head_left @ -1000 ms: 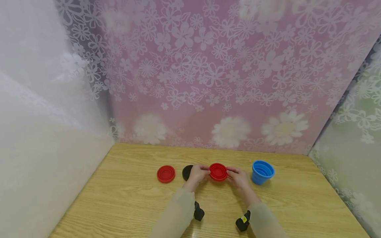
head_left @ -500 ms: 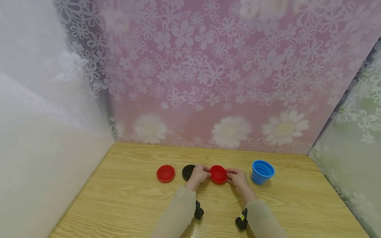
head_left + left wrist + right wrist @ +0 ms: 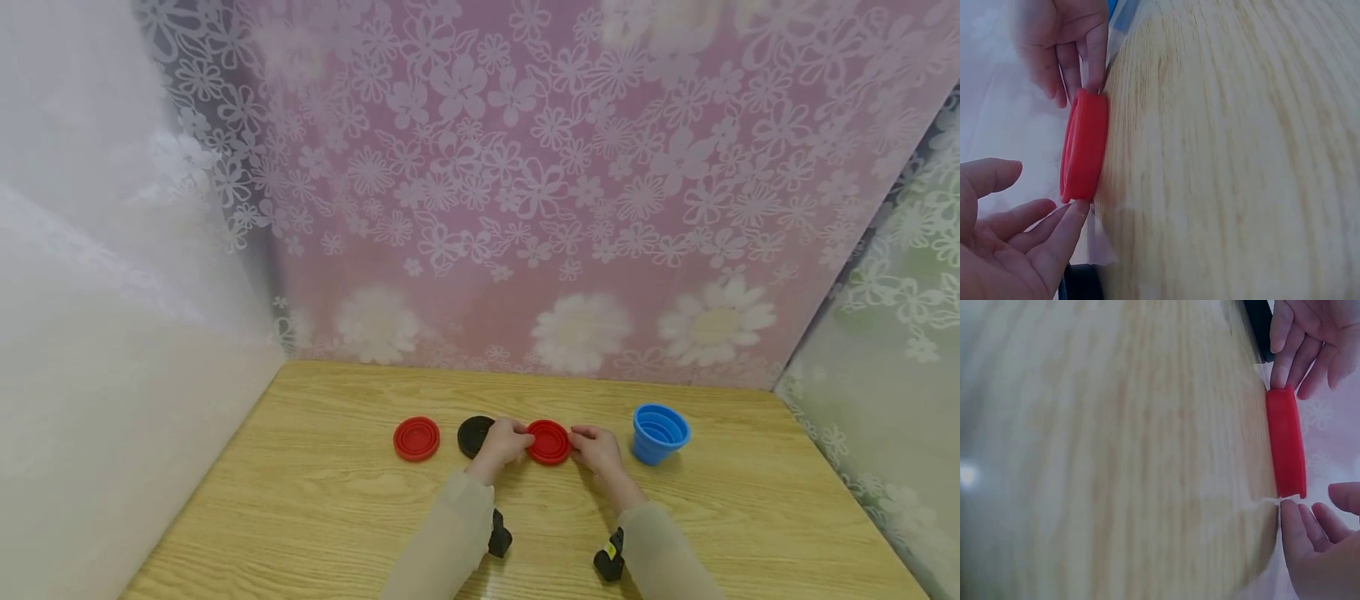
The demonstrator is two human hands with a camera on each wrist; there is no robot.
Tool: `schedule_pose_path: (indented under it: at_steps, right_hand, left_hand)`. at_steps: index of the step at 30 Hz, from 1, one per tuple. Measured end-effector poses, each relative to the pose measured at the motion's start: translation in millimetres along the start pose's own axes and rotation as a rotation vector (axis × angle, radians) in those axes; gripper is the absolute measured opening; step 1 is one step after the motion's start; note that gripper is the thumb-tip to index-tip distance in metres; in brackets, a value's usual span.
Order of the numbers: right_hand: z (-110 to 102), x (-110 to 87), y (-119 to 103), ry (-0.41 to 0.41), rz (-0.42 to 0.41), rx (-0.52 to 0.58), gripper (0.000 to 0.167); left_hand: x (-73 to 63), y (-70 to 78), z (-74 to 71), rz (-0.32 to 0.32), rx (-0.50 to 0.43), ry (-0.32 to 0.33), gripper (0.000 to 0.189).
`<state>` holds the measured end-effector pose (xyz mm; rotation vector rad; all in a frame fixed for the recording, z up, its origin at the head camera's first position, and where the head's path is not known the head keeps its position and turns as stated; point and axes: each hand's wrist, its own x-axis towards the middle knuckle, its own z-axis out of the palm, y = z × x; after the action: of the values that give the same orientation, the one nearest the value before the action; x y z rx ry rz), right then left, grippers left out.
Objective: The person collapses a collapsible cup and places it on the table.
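A collapsed red silicone cup [image 3: 548, 442] lies flat on the wooden table between the two hands, its folded rings facing up. On its left side my left hand [image 3: 504, 442] has its fingertips right at the edge; the left wrist view shows the thumb [image 3: 994, 175] lifted away from the cup. My right hand [image 3: 597, 451] is at the opposite side, fingers extended at the rim and thumb [image 3: 1344, 497] apart in the right wrist view. Partly hidden behind my left hand is a flat black disc [image 3: 472, 437], also ringed.
Further left lies another collapsed red cup [image 3: 417, 439]. An expanded blue cup [image 3: 658, 435] stands upright to the right of my right hand. Flower-patterned curtains [image 3: 570, 208] close off the back and sides of the table [image 3: 315, 500].
The red cup between the hands has gone from held up and tilted to flat on the table. Both hands have lowered with it and their thumbs have come off it.
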<state>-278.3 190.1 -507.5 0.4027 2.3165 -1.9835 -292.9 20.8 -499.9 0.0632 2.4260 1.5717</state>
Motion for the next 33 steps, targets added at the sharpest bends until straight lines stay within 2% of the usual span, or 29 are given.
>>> schedule_pose_path:
  at_steps: [4, 7, 14, 18, 22, 26, 30, 33]
  right_hand:
    - [-4, -4.4, -2, 0.041, -0.045, -0.086, 0.033]
    - [-10, -11.5, -5, 0.049, -0.079, -0.096, 0.034]
    - [-26, -33.2, -16, 0.045, -0.133, -0.093, 0.036]
    - [-35, -45.6, -17, 0.037, -0.144, -0.098, 0.035]
    - [-46, -56.6, -10, 0.075, -0.146, -0.059, 0.034]
    - [-63, -63.6, -4, 0.134, -0.149, -0.019, 0.035]
    - [-85, -57.1, 7, 0.239, -0.196, 0.091, 0.030]
    - [-102, -40.1, 28, 0.337, -0.192, 0.231, 0.024]
  left_hand:
    - [-1.4, 2.0, 0.5, 0.039, 0.080, 0.050, 0.029]
    - [-4.0, 8.0, 2.5, 0.093, 0.128, 0.092, 0.033]
    - [-10.6, 26.9, 9.5, 0.171, 0.076, 0.057, 0.034]
    - [-11.3, 31.5, 15.3, 0.217, 0.058, 0.053, 0.032]
    - [-9.2, 29.5, 21.9, 0.244, 0.022, 0.059, 0.027]
    - [-4.1, 29.5, 30.9, 0.244, -0.074, 0.055, 0.024]
    - [2.2, 39.4, 46.3, 0.247, -0.206, 0.013, 0.024]
    - [4.1, 46.5, 58.3, 0.258, -0.199, -0.018, 0.025]
